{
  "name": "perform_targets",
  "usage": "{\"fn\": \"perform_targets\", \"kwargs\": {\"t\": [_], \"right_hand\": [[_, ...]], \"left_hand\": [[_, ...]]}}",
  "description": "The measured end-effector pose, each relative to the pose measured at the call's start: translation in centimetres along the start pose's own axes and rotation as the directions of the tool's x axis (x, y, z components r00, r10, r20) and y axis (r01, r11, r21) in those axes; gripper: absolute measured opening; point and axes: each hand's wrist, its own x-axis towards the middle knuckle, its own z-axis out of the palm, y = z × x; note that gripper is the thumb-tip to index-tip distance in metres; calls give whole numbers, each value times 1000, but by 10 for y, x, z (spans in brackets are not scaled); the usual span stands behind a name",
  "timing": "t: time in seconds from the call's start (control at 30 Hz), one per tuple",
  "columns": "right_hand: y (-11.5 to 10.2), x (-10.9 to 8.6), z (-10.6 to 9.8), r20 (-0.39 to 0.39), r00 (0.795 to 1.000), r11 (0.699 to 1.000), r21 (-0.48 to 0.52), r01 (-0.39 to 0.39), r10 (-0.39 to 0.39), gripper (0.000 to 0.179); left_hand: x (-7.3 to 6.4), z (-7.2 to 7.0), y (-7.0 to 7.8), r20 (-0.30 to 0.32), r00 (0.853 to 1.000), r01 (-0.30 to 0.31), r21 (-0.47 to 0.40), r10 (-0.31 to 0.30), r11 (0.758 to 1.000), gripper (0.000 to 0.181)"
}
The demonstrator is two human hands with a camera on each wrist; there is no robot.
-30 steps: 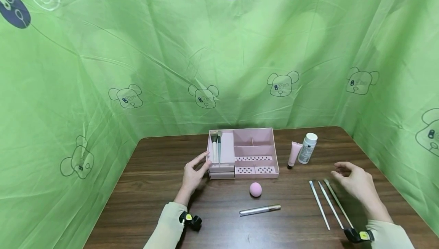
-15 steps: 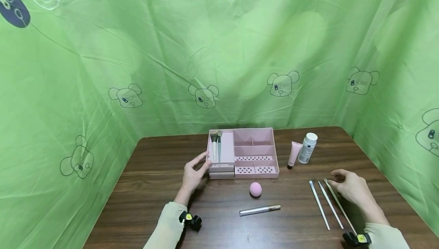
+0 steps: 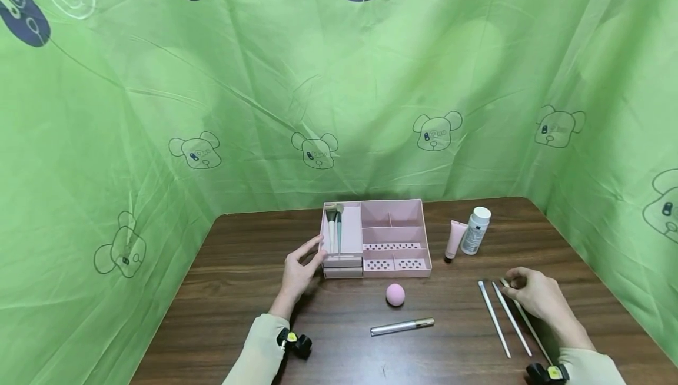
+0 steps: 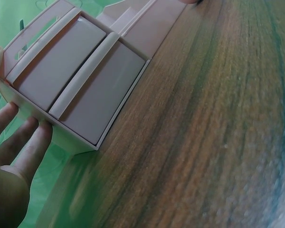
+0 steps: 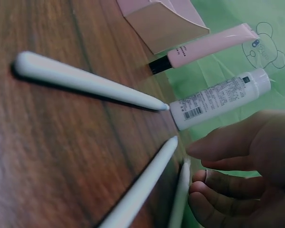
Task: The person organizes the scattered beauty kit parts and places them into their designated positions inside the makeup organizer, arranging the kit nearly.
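My left hand (image 3: pixel 298 270) holds the left side of a pink desktop organizer (image 3: pixel 394 222). In the left wrist view its fingertips (image 4: pixel 43 127) touch the outer side wall beside two drawers (image 4: pixel 102 92), with the thumb over the upper edge. My right hand (image 3: pixel 535 292) is lowered around the upper end of the rightmost of three thin makeup brushes (image 3: pixel 534 332). In the right wrist view, a small gap shows between thumb and fingers, close to that brush's tip (image 5: pixel 184 178); a firm hold is not visible. The other brushes are a middle one (image 3: pixel 512 320) and a left one (image 3: pixel 494 319).
Two makeup brushes (image 3: pixel 335 229) lie in the organizer's left section. In front are a pink ball-shaped sponge (image 3: pixel 395 295) and a silver tube (image 3: pixel 401 327). A pink squeeze tube (image 3: pixel 455 240) and a white bottle (image 3: pixel 475 232) stand right of the organizer. Green cloth surrounds the wooden table (image 3: pixel 238 291).
My right hand has moved down and left onto the upper end of the rightmost brush, its fingers drawing closer together. My left hand has stayed at the organizer.
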Motion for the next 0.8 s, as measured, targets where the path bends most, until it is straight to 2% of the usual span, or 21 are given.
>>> {"fn": "perform_targets", "kwargs": {"t": [0.47,0.8], "right_hand": [[6,3,7,-3,1000,999,-39,-15,15,18],[4,3,1,-12,1000,999,-34,-20,19,17]], "left_hand": [[1,1,2,-2,1000,-18,-3,18,1000,41],[0,1,3,-4,1000,-13,0,13,1000,40]]}}
